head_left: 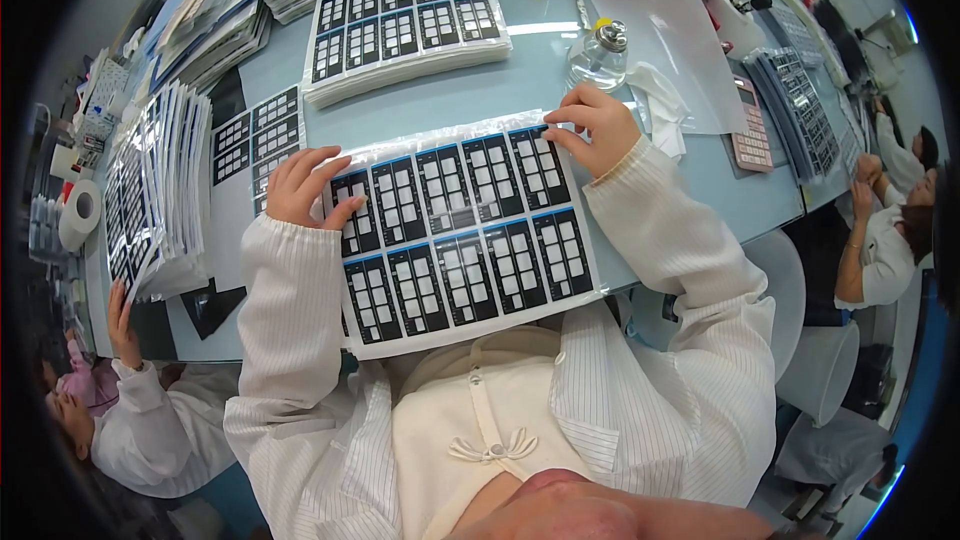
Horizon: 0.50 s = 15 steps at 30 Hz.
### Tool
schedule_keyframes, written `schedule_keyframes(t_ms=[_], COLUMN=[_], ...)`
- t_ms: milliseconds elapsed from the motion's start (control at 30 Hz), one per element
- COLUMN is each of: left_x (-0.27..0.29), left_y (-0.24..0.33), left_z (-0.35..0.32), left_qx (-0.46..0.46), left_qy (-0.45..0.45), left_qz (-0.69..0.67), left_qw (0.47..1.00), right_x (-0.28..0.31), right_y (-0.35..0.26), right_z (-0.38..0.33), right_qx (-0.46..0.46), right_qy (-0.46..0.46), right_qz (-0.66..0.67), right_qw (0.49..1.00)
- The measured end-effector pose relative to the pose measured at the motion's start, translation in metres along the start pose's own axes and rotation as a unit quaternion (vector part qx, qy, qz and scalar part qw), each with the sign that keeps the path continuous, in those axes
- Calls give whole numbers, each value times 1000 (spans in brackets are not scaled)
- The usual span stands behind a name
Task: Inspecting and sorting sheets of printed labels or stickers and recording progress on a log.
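Note:
A sheet of black labels with white squares and blue strips (478,223) lies in front of me, its near edge reaching past the table edge toward my lap. My left hand (308,190) rests on its left edge, fingers apart, with the thumb on the labels. At the sheet's upper right corner, my right hand (600,135) has thumb and forefinger pinched together over the last label. A small dark bit shows at those fingertips; I cannot make out what it is. Beyond the sheet stands a thick stack of similar sheets (408,62).
More label sheets (165,180) are piled at the left, where a co-worker's hand (122,328) touches them. At the right are a clear pump bottle (597,62), a crumpled white tissue (660,105), a pink calculator (752,135) and another label stack (800,105).

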<state>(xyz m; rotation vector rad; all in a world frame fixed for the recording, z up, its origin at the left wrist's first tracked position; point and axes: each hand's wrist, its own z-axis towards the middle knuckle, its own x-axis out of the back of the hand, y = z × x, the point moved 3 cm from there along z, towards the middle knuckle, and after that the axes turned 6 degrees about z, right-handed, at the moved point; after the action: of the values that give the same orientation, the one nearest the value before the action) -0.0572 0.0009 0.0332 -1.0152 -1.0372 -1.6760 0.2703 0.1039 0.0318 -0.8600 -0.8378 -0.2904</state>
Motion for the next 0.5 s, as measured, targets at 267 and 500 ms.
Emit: schedule_keyframes(t_ms=[267, 500], left_x=[10, -60], left_y=[69, 122], left_z=[47, 68], left_qx=[-161, -198], left_qy=[-14, 52], left_qz=[-121, -152], left_qw=[979, 967], right_x=[-20, -29], right_y=[-40, -54], right_z=[-4, -13], right_qx=[193, 157], right_qy=[113, 106], right_qz=[-178, -199], right_qw=[958, 961])
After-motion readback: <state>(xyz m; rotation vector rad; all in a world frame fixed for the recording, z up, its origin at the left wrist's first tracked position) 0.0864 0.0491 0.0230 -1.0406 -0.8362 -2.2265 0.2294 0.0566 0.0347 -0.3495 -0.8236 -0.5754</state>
